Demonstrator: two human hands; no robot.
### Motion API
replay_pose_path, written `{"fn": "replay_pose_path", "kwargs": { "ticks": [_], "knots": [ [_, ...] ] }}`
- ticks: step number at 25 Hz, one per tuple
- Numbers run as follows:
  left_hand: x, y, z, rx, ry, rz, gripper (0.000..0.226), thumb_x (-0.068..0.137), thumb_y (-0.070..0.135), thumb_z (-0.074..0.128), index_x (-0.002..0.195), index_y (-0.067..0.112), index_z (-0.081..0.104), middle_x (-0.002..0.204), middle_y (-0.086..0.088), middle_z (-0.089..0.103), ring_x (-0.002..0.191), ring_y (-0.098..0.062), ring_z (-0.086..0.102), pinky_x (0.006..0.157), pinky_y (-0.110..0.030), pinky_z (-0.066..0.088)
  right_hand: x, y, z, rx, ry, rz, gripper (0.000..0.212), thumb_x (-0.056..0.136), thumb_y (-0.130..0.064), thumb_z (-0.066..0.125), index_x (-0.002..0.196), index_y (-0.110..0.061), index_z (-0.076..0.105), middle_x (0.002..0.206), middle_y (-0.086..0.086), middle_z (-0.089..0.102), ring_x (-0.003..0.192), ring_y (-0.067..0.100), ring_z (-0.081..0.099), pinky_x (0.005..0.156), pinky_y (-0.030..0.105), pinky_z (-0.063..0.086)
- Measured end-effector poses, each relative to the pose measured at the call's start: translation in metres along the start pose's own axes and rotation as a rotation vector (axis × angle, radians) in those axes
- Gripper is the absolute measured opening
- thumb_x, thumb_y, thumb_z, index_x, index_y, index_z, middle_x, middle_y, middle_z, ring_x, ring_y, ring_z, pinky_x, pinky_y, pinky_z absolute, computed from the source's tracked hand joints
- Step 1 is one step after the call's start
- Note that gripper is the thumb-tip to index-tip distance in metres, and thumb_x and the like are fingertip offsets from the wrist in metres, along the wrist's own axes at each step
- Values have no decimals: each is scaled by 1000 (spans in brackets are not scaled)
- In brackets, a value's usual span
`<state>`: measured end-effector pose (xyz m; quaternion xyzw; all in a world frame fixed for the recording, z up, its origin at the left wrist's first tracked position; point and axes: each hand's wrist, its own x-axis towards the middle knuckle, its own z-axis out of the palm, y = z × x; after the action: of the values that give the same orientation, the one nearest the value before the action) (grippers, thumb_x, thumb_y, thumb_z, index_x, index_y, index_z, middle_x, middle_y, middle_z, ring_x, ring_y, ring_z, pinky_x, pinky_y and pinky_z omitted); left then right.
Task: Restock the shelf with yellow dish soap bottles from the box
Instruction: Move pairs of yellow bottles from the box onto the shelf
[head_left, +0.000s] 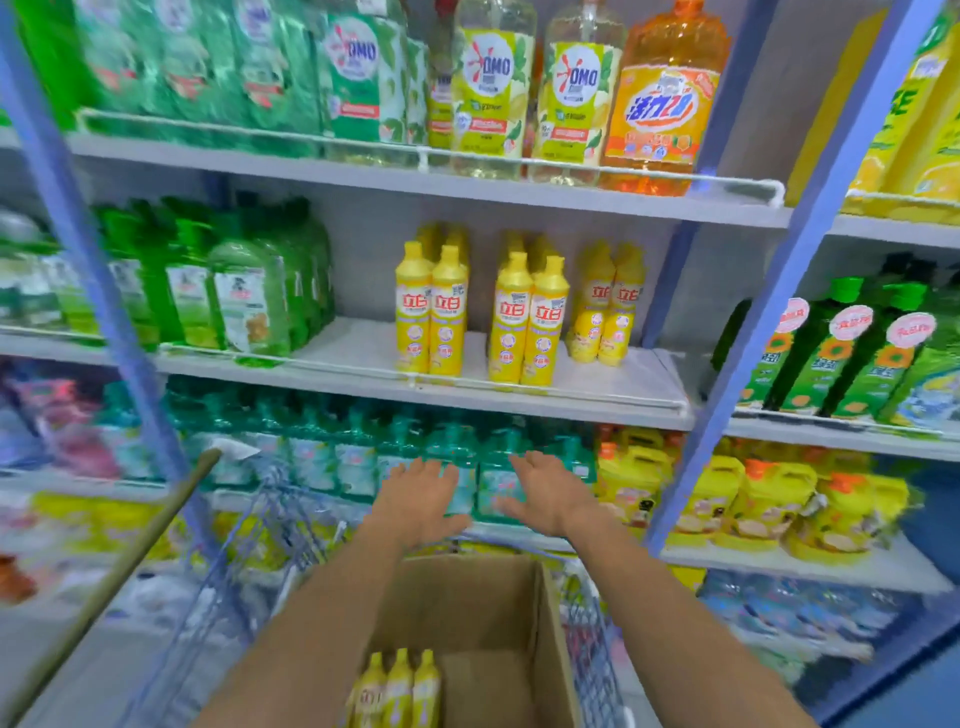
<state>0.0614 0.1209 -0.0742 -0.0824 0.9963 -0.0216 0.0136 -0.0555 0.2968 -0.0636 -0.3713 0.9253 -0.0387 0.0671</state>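
Several yellow dish soap bottles (530, 322) stand in pairs on the white middle shelf (613, 387). A brown cardboard box (498, 608) sits low at centre, with three yellow bottles (397, 688) upright in its near left corner. My left hand (421, 493) and my right hand (548, 491) are both stretched out above the box's far edge, fingers spread, holding nothing. They hover in front of the teal bottles one shelf below the yellow ones.
Green bottles (244, 296) fill the left of the middle shelf. Teal bottles (358, 457) line the shelf below. Tall OMO and orange bottles (660, 98) stand above. A blue wire cart (592, 654) holds the box. A wooden handle (119, 577) leans at left. Blue uprights (769, 291) frame the bay.
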Motion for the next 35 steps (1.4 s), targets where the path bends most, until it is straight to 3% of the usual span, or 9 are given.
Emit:
{"fn": "replay_pose_path", "kwargs": {
  "ticks": [4,8,12,18,21,25,29,35],
  "knots": [
    [-45,-46,46,-56,-66,-111,79,93,67,43,151,15,30,149,-13,41,139,-34,38,114,-49,32,9,-61,57,40,-60,-60,81,95,-63,49,155,-10,31,157,16,36,145,35,34,116,47,36],
    [-77,-56,119,-182,-207,-207,78,90,66,49,151,20,32,150,-9,42,140,-32,38,113,-47,33,7,-88,139,61,-239,-91,77,97,-61,49,153,-10,34,154,15,39,141,36,37,114,47,38],
    [-89,-63,199,-263,-442,-270,76,92,65,47,149,18,33,145,-11,45,135,-32,43,106,-45,41,16,-80,225,106,-495,-64,76,96,-60,49,153,-11,35,153,15,41,140,38,39,111,47,37],
    [-59,-74,303,-345,-646,-334,71,92,62,50,145,17,36,141,-13,48,132,-34,44,101,-46,46,52,-53,321,192,-650,29,64,96,-56,53,143,-13,47,152,15,43,139,35,44,108,45,43],
    [-30,-73,355,-408,-689,-301,69,91,61,53,142,17,41,138,-13,53,128,-34,49,98,-45,48,73,-40,368,219,-688,63,61,98,-54,53,142,-12,48,149,16,48,136,36,47,106,44,44],
    [13,-69,432,-464,-655,-238,76,93,58,55,149,12,33,144,-16,49,133,-34,47,99,-44,47,101,-29,436,274,-730,85,60,95,-55,56,142,-19,50,145,15,53,137,35,48,108,43,44],
    [50,-72,516,-463,-640,-235,60,93,54,57,127,4,51,133,-18,56,129,-37,49,101,-44,41,125,-22,514,262,-730,123,60,98,-54,53,140,-10,55,141,19,56,134,36,50,106,40,42],
    [66,-62,576,-615,-543,-457,49,83,38,72,117,6,57,123,-18,58,125,-35,50,99,-38,37,139,-27,568,339,-622,226,53,93,-48,64,126,-6,61,130,18,62,126,34,55,97,37,45]
  ]
}}
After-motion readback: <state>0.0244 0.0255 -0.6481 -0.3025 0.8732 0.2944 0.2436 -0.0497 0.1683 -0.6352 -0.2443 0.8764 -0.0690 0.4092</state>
